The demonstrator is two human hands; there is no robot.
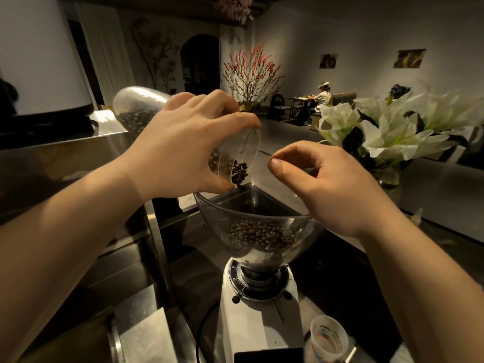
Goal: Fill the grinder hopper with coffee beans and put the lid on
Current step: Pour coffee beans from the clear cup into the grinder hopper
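Clear plastic is what I am handling from the head view: my left hand [183,145] grips the tilted jar [141,111] near its mouth, just above the rim of the hopper [251,218], and coffee beans [239,171] spill toward the heap already in the hopper. I judge the jar light, stiff and a little slippery, best held around its barrel. My right hand [324,184] rests curled at the hopper's right rim, seemingly steadying it, though I cannot tell whether it truly grips; no lid is in sight.

Dark brown beans [262,235] — clear hopper [209,208] — white grinder [259,318]
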